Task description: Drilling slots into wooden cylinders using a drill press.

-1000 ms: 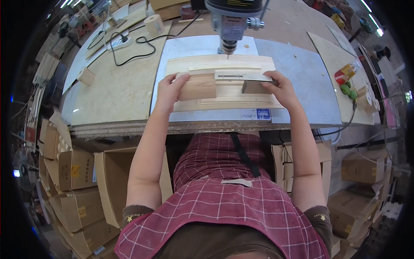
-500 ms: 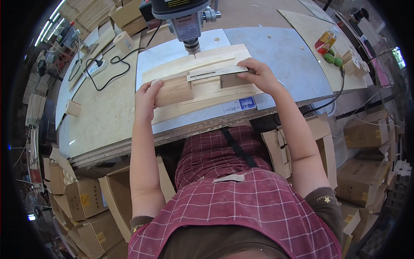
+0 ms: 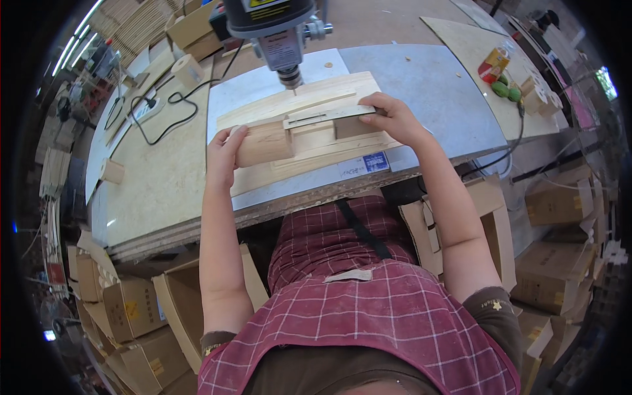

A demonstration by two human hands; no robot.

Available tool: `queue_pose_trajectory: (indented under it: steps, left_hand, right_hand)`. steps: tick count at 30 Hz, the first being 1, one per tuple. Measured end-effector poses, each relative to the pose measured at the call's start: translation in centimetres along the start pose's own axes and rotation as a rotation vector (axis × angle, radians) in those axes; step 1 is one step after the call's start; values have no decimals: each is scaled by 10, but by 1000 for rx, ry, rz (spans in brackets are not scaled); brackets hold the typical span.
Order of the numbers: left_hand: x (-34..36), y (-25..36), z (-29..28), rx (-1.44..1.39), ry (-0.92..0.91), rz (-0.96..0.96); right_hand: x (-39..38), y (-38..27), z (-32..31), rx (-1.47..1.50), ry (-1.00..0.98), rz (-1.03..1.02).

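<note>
My left hand (image 3: 225,157) is closed around the left end of a rounded, pale wooden block (image 3: 264,143), thumb on top. My right hand (image 3: 393,118) pinches the right end of a flat, slotted strip (image 3: 317,119), thumb in front and fingers behind. Under that strip's right part sits a greyish-brown block (image 3: 353,127); whether my right hand also grips it cannot be made out. The strip's left end meets the rounded block. These pieces lie on a pale wooden fixture (image 3: 309,94), with the drill press chuck (image 3: 289,78) and its bit just behind them.
White and blue-grey sheets (image 3: 431,95) cover the workbench. A black cable (image 3: 187,118) and a wooden cylinder (image 3: 112,171) lie at left. A red-yellow drink container (image 3: 494,64), green fruit (image 3: 505,91) and wooden cylinders (image 3: 536,95) stand at right. Cardboard boxes (image 3: 553,270) crowd the floor.
The drill press head sits slightly lower and further left in view, and more of its bit shows. Both hands keep their grips, with only a slight shift.
</note>
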State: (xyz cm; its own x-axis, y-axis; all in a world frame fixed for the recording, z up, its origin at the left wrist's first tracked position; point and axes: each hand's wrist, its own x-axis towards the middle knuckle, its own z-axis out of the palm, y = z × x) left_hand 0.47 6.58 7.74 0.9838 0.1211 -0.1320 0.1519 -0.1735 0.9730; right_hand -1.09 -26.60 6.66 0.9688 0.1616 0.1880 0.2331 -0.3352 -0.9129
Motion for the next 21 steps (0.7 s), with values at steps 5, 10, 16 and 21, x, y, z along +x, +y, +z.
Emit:
queue_pose_trajectory:
  steps: [5,10,16,21]
  left_hand:
    - [0,-2,9,127,44,115]
    - [26,-41,20,105,-12,175]
    - [-11,-22,46,55,-35,128]
    - [-8,-21,51,73,-31,134]
  right_hand:
    - [13,13,10,-252,11,-167]
    - [18,8,36,-239,22,-305]
    - [19,16,44,-219,74,-291]
    - [17,13,40,-207,78,-247]
